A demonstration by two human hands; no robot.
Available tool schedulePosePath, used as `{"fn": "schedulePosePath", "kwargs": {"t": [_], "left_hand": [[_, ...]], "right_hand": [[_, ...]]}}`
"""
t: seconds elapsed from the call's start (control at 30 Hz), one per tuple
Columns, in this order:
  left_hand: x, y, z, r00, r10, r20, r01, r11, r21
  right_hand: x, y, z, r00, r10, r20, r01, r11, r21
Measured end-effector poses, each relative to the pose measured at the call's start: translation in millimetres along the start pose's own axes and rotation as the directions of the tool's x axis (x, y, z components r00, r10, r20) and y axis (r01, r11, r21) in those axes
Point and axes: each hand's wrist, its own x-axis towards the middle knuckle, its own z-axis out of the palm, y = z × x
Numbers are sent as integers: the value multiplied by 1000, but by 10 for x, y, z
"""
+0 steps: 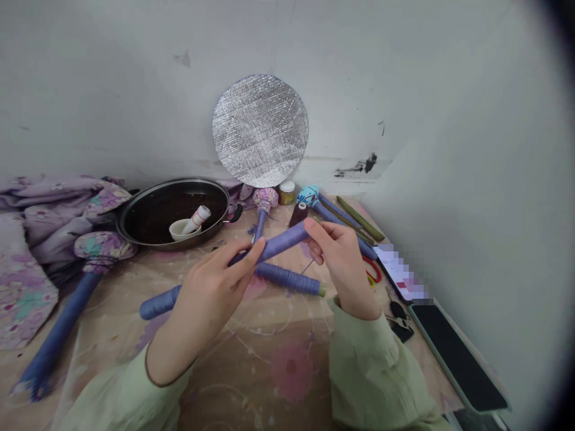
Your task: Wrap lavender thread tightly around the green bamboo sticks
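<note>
A long blue-purple wrapped rod slants up to the right across both hands. My left hand is closed around its middle, thumb on top. My right hand pinches its right end between thumb and fingers. A blue piece left of my left wrist lines up with the rod; the join is hidden behind the hand. Just below the rod lies a stick wound with blue cord, its greenish end bare. A thin strand runs up from that winding toward my right hand.
Behind stand a black pan holding a white cup, a round silver pad, a small jar and a dark thread cone. Cloth-headed blue sticks lie left. Red-handled scissors, keys and phones lie right.
</note>
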Motion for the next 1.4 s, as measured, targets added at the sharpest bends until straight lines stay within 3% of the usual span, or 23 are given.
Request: {"fn": "schedulePosePath", "kwargs": {"t": [0.07,0.13,0.27,0.33,0.53,0.7,0.87,1.07,1.4], "left_hand": [[6,2,13,999,-45,19,47,996,-80],[27,-1,32,989,-100,111,123,968,-220],[106,19,30,901,-161,403,345,829,-440],[146,37,-9,867,-182,464,414,780,-468],[167,-5,-115,870,-211,446,405,821,-402],[114,-91,-96,918,-244,313,341,889,-305],[100,-137,-106,937,-265,227,317,920,-231],[110,-170,-99,921,-309,238,362,904,-228],[163,-216,-114,901,-311,303,394,878,-272]], "right_hand": [[-8,-9,-9,1000,-21,-9,21,1000,-2],[-19,-26,-7,998,-54,-12,54,998,-18],[-38,-62,24,992,-129,-4,128,989,-79],[-47,-74,39,990,-139,7,139,987,-81],[-59,-58,69,994,-106,33,107,994,-17],[-42,-20,77,995,-68,73,67,998,12],[-37,-15,80,994,-42,99,40,999,25],[-36,-24,88,994,38,106,-52,989,136],[-43,-73,102,990,91,112,-107,983,150]]}}
